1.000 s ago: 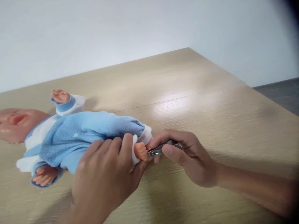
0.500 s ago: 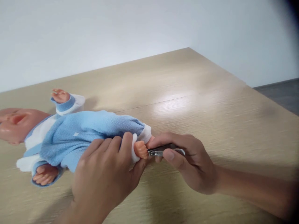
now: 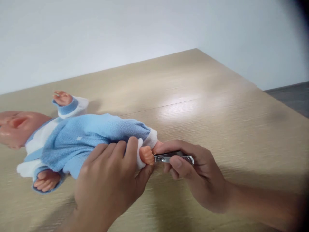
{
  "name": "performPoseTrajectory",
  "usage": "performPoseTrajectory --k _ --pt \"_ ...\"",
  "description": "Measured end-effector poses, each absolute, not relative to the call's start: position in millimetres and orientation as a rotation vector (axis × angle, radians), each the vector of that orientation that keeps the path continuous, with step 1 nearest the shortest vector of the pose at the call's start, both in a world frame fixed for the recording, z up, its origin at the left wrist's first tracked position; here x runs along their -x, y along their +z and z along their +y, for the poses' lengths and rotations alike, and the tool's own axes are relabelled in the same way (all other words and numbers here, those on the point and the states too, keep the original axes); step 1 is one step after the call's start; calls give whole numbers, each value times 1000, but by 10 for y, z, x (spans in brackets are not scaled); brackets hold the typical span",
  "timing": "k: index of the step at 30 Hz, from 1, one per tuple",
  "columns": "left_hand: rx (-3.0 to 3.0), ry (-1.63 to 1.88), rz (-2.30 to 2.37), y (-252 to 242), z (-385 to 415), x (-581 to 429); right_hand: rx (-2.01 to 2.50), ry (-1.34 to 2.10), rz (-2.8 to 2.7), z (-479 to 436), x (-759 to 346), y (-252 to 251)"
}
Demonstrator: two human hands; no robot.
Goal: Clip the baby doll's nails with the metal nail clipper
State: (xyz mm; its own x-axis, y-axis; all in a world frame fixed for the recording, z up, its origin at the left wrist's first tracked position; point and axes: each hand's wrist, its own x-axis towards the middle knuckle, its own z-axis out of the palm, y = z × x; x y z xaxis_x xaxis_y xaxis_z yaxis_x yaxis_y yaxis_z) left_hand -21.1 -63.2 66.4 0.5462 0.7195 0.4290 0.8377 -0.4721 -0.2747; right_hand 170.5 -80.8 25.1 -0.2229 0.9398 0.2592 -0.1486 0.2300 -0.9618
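One baby doll [image 3: 21,127] in a blue fleece suit [image 3: 96,132] lies face up on a pale wood tabletop [image 3: 217,125], head at far left in my view. The left hand [image 3: 106,183] closes firmly round the suit's leg just above the small foot [image 3: 146,155], a grip I'd keep close to steady it; the right hand [image 3: 201,175] pinches a steel nail clipper [image 3: 169,157] narrowly, its head level and just beside the toes

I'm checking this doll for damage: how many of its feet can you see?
2. One foot is held by the left hand, beside the nail clipper; the other foot lies just behind it, partly hidden.
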Motion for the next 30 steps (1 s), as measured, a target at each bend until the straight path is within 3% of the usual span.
performPoseTrajectory --k 7,30 --pt "2326 -356 -1268 667 -622 185 815 1190 -1427 -787 -1712 269" --pt "2339 -343 -1284 671 -640 199 762 1516 -1325 -663 -1762 322"
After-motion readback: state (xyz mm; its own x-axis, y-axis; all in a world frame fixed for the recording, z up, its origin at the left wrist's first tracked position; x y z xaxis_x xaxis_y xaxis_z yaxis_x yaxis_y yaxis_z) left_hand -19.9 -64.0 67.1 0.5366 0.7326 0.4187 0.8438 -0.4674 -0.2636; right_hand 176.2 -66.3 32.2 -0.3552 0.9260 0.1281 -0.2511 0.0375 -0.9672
